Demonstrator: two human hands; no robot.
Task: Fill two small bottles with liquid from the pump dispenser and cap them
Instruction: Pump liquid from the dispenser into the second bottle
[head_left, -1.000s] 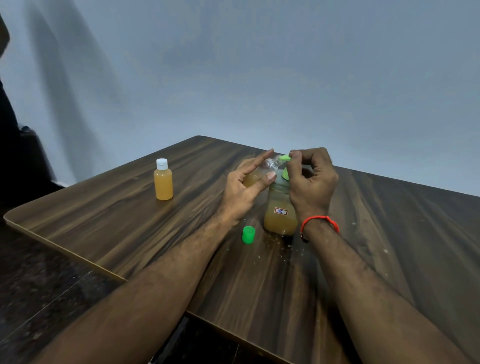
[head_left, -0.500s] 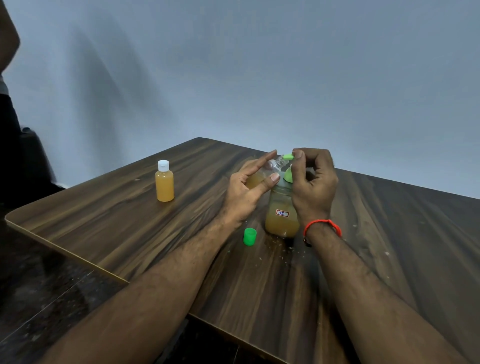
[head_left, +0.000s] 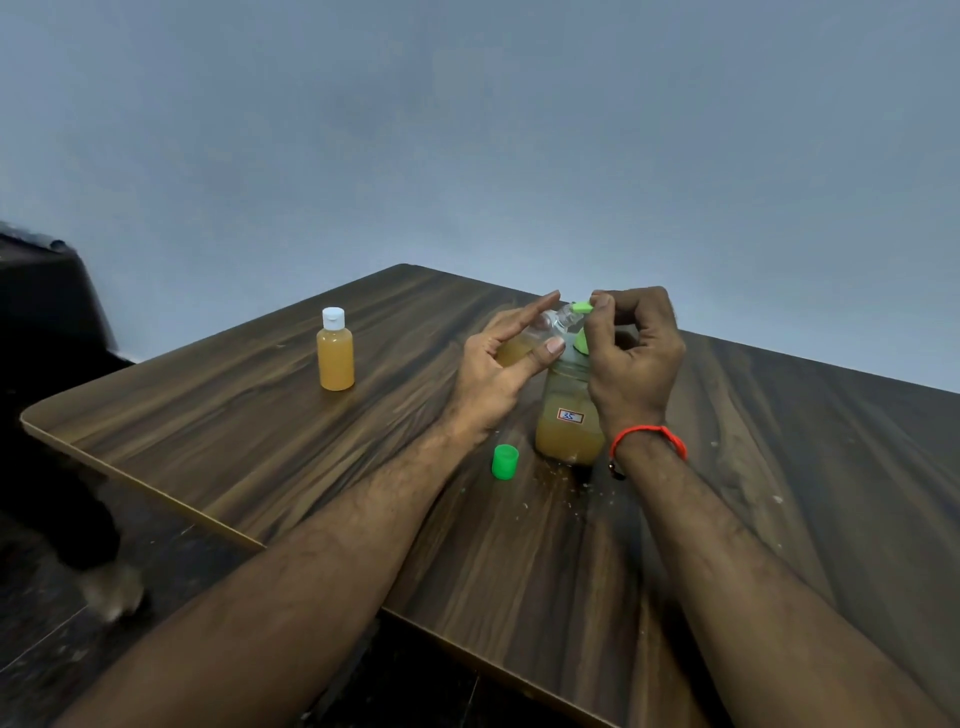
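while the clear plastic pump dispenser half full of amber liquid (head_left: 569, 415) stood upright on the dark wood-grain table (head_left: 260, 415), its green pump head (head_left: 582, 308) was pressed from above by the curled fingers of the right hand (head_left: 631, 358), whose thumb lay against the green collar. a small clear plastic bottle partly filled with amber liquid (head_left: 524, 345) was held tilted just left of the dispenser, its open mouth brought up to the green spout. it was pinched between the thumb and the long, nearly straight fingers of the left hand (head_left: 498, 374), and much of its body was hidden by that hand. a loose green plastic screw cap (head_left: 505, 461) was seen on the table just in front of the dispenser, to its left, apart from both hands. well to the left of the dispenser a second small bottle, filled with amber liquid and closed with a white cap (head_left: 336, 356), stood upright and untouched. a red thread bracelet (head_left: 649, 439) was worn on the right wrist, beside the dispenser's base. pale specks were scattered on the table around and in front of the dispenser.
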